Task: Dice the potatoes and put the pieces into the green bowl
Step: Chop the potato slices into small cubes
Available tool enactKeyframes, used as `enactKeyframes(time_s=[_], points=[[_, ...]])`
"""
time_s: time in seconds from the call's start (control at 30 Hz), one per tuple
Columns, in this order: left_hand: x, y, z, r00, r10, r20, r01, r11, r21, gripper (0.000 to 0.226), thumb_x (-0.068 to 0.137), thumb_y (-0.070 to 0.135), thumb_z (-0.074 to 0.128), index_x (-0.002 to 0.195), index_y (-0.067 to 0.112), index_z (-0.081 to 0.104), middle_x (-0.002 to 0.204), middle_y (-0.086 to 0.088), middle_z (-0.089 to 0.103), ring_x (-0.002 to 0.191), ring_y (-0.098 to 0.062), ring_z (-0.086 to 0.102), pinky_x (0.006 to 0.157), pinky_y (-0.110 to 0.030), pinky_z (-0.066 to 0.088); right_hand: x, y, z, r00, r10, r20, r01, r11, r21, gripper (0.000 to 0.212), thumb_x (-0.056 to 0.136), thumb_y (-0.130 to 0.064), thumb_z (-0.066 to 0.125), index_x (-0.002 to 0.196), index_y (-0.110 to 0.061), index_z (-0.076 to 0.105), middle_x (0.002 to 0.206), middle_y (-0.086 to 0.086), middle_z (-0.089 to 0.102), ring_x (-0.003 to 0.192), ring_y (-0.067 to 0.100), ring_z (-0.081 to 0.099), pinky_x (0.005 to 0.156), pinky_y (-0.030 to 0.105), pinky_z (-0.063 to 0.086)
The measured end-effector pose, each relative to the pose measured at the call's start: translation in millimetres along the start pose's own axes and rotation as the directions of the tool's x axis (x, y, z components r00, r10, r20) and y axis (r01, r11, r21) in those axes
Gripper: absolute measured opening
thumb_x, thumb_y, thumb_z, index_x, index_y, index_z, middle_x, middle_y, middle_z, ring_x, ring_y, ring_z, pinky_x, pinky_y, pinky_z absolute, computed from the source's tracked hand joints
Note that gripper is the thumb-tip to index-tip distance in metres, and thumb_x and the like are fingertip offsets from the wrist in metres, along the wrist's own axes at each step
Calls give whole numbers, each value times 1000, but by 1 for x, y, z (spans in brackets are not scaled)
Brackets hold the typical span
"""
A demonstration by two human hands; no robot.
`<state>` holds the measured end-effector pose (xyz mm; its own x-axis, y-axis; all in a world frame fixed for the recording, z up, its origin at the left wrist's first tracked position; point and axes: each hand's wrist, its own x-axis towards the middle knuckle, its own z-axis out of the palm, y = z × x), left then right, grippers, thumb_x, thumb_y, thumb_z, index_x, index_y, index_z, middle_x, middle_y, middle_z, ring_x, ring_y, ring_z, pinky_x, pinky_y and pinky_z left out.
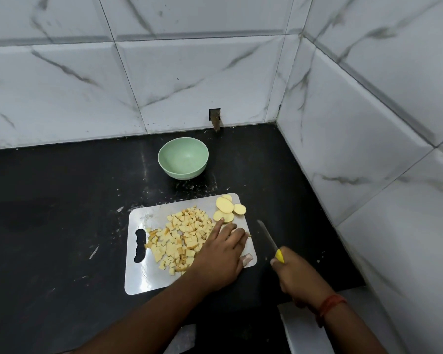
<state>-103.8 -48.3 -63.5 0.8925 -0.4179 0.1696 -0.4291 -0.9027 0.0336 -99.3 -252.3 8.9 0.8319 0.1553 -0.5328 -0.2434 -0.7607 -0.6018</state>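
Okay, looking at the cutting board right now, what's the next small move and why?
Probably bring the yellow-handled knife over to the round potato slices at the steel cutting board's far corner: they're uncut, the pale green bowl is empty, and the left hand rests beside them.

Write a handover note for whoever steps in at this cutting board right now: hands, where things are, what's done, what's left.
Left hand: flat on the cutting board, fingers straight, against the right edge of the diced potato pile; what is under it is hidden.
Right hand: grips the yellow-handled knife, blade lifted off the board to its right.
Green bowl: on the black counter behind the board, nothing in it.
Potato slices: at the board's far right corner, uncut.
Done: most potato diced, heaped on the board.
Left: dice the slices, move all pieces into the bowl.
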Motion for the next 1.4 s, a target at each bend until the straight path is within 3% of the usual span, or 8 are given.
enactKeyframes(time_s=[0.13, 0.37, 0.6, 0.83, 1.0, 1.13, 1.27, 1.4], points=[[10, 5, 2, 990, 107, 91, -112, 992, 56, 63, 100, 49, 34, 144, 7, 53, 140, -8, 53, 133, -28, 45, 124, -53, 20, 1, 0, -5, 999, -9, -41, 12, 998, 58, 23, 98, -26, 49, 82, -11, 43, 63, 8, 49, 58, 23, 48, 60, 37, 42], [-2, -8, -3, 998, -5, 56, 0, 995, 98, 61, 103, 52, 31, 119, 7, 69, 117, -4, 60, 121, -25, 53, 125, -46, 16, -2, 8, -6, 1000, 11, -15, -10, 997, 74, 23, 99, -28, 47, 83, -12, 43, 62, 8, 47, 49, 16, 41, 49, 27, 32], [15, -14, -13, 980, -26, 196, 8, 996, 90, 73, 104, 56, 17, 147, 5, 48, 152, -12, 45, 144, -26, 35, 127, -46, 11, -2, -1, -6, 1000, -2, -10, 4, 993, 121, 22, 99, -29, 47, 87, -10, 46, 59, 5, 48, 46, 14, 44, 50, 29, 36], [9, -19, -8, 992, -23, 127, 8, 993, 115, 70, 105, 51, 20, 109, 4, 72, 107, -6, 62, 111, -23, 56, 126, -44, 17, -6, 6, -7, 999, -31, -8, 31, 994, 108, 23, 98, -28, 49, 79, -18, 43, 56, 3, 48, 46, 14, 43, 51, 29, 36], [33, -21, -17, 998, -2, 64, -7, 990, 142, 60, 100, 49, 27, 120, 11, 69, 140, -10, 55, 136, -27, 46, 125, -49, 15, -4, 8, -17, 999, -34, -22, 37, 993, 109, 22, 99, -28, 48, 82, -15, 43, 59, 4, 46, 46, 13, 42, 48, 26, 34], [65, -21, -24, 974, -55, 220, 10, 980, 197, 63, 105, 52, 20, 141, 17, 57, 160, -13, 35, 149, -28, 27, 125, -51, 0, -3, 6, -29, 998, -53, -15, 54, 994, 98, 21, 100, -27, 46, 86, -12, 43, 60, 4, 45, 38, 6, 38, 41, 22, 32], [76, -23, -20, 968, -48, 248, -7, 976, 216, 56, 108, 45, 26, 141, 12, 56, 143, -8, 52, 133, -26, 47, 126, -49, 1, -1, 6, -36, 997, -72, -5, 72, 993, 98, 21, 100, -29, 45, 85, -14, 42, 60, 4, 46, 36, 5, 38, 40, 21, 31], [69, -15, -17, 997, -45, 71, 43, 999, 29, 44, 105, 37, 40, 131, 10, 64, 127, -8, 62, 118, -25, 58, 126, -45, 13, 2, 6, -37, 996, -82, -19, 84, 991, 104, 24, 100, -29, 46, 81, -16, 40, 60, 4, 47, 42, 9, 41, 46, 24, 35]])
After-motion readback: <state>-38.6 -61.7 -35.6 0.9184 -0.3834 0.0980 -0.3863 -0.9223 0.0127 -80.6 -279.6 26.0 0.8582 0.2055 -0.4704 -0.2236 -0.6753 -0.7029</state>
